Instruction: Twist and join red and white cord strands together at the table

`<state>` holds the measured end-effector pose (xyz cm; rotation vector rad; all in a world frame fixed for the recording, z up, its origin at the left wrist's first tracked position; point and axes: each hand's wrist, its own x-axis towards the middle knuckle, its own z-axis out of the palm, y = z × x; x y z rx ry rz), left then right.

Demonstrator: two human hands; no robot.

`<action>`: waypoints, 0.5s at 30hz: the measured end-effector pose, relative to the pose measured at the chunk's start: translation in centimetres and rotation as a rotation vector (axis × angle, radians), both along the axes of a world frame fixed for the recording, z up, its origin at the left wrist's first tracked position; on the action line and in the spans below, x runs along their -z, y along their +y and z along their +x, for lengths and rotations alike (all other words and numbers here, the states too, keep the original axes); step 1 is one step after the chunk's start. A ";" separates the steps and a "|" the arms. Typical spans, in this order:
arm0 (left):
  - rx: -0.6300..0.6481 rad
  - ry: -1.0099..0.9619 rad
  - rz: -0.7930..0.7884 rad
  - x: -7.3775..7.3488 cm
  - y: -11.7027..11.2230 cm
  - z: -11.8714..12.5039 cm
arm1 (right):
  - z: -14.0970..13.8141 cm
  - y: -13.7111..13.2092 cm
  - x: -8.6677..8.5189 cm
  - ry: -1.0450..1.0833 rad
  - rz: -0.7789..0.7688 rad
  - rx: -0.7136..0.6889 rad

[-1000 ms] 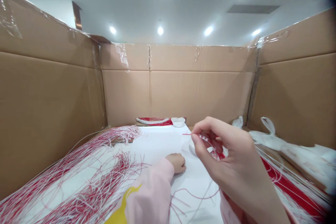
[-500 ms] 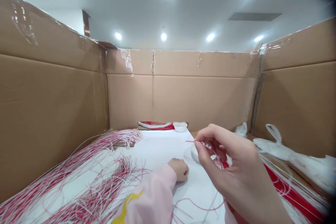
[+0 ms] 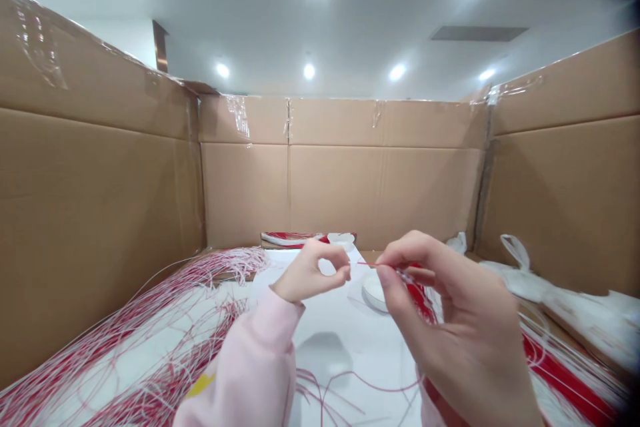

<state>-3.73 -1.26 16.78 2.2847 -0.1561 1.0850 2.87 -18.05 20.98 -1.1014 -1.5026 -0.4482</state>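
My right hand pinches a thin red strand between thumb and fingers, with a short end sticking out to the left. Its lower part is hidden in my grip. My left hand is raised just left of it, in a pink sleeve. Its thumb and index fingertips meet in a ring, and I see nothing held there. A small white round dish lies on the white sheet beneath the gap between my hands. Loose red-and-white strands spread in a large heap to the left.
Cardboard walls enclose the work surface on three sides. More red-and-white strands and white plastic bags lie at the right. A red-and-white bundle and a small white bowl sit at the far end.
My left hand has lifted off the white sheet and come up beside my right hand, its fingertips now joined. My right hand has shifted only slightly, still pinching the strand.
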 end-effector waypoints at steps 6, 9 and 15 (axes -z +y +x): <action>0.287 -0.415 -0.113 -2.1 -2.6 -2.8 | -1.1 0.0 0.8 0.074 0.090 -0.069; 0.274 -0.501 -0.080 -2.4 -3.7 -3.0 | -1.5 0.2 0.9 0.069 0.083 -0.081; 0.230 -0.512 -0.087 -2.5 -4.5 -3.0 | -1.4 0.3 0.9 0.049 0.070 -0.068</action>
